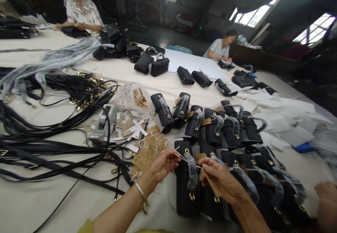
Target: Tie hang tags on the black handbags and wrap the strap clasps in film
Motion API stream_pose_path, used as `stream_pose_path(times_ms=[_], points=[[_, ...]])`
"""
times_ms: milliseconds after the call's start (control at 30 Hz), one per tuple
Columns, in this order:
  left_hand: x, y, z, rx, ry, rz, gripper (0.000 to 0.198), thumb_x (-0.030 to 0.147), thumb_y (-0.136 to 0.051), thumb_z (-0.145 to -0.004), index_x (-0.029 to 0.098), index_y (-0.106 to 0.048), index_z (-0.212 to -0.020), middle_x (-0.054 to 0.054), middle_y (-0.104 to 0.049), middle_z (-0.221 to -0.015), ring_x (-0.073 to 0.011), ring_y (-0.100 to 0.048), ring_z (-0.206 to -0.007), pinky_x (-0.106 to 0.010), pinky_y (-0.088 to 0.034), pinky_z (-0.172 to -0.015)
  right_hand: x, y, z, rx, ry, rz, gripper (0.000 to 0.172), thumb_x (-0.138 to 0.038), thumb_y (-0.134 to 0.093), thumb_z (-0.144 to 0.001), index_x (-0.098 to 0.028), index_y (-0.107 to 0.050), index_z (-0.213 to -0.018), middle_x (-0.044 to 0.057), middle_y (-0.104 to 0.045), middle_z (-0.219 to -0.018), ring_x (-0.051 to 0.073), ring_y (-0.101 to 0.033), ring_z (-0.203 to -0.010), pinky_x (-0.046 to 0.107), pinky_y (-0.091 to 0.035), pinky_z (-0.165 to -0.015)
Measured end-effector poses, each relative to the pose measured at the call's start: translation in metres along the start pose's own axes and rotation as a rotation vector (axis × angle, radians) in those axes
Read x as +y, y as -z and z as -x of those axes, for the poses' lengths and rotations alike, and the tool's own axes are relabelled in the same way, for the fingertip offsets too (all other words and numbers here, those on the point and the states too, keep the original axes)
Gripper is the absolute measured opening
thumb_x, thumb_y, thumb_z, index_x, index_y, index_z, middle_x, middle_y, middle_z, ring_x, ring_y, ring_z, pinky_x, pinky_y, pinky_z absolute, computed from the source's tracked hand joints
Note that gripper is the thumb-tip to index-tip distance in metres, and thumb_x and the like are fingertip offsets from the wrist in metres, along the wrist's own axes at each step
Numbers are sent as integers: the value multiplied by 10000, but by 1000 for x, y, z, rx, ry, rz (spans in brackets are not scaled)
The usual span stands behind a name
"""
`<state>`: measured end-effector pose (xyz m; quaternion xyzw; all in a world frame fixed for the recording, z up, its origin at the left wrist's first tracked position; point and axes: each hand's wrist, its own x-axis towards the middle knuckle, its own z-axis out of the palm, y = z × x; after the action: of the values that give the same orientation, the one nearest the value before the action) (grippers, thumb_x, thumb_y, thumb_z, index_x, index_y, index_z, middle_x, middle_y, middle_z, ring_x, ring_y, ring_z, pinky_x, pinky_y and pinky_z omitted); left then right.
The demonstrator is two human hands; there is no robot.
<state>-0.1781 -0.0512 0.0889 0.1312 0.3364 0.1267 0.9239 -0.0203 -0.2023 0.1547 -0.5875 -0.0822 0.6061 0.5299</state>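
My left hand (166, 163) pinches one end of a thin white string (195, 165) above a black handbag (183, 201). The string runs across the bag's plastic-wrapped handle (192, 173) to my right hand (222, 181), whose fingers are closed on it. From the right hand hangs a brown card hang tag (211, 184). Gold metal fittings join the handle to the bag. More black handbags (210, 122) lie close together beyond and to the right, several with brown tags. Left of my left hand is a pile of brown hang tags (149, 152) with white strings.
Black straps (60, 124) with gold hooks spread over the left of the table. A tape dispenser (101, 126) and plastic bag of tags (131, 98) stand nearby. White sheets (289, 120) lie right. Two people (81, 17) work across the table; another hand (326, 194) shows at right.
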Motion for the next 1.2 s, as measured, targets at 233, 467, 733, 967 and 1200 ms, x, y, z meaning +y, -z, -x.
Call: stream_pose_path(times_ms=[233,467,733,967,1200], points=[[-1,-11,-9,-75,120,232,233,178,-510,-883,149,-524,-653,29,-533,-547,-91,-558,-498,-227,-488,-569,10,-16,-16,44,109,-312,482,-228,-884,-584,-182,-694,-1024,59,-697,-1196,201,-620,-1176,249,-521,-973],[-5,-10,-25,28,83,233,218,168,-535,-910,156,-525,-692,74,-452,-468,-57,-464,-384,-167,-404,-432,21,-11,-51,353,201,195,394,-523,-787,-657,-181,-640,-783,-7,-653,-615,120,-589,-490,223,-469,-441],[-14,-2,-27,167,83,104,76,172,-676,-826,119,-628,-799,29,-590,-540,-89,-583,-451,-183,-465,-467,9,-1,-60,530,345,678,268,-508,-624,-787,-246,-671,-758,11,-678,-675,189,-610,-625,275,-462,-537],[-7,2,-25,208,20,-13,116,203,-702,-755,132,-612,-744,62,-517,-523,-69,-496,-420,-195,-418,-470,2,-14,-43,263,600,1008,234,-441,-594,-857,-267,-732,-934,51,-706,-910,232,-635,-877,346,-481,-835],[-5,-22,-1,88,-378,-423,112,246,-731,-739,149,-674,-738,29,-603,-637,-101,-534,-601,-202,-404,-584,-27,-21,-43,35,651,1268,193,-322,-587,-871,-253,-758,-814,49,-653,-768,188,-577,-729,312,-444,-757]])
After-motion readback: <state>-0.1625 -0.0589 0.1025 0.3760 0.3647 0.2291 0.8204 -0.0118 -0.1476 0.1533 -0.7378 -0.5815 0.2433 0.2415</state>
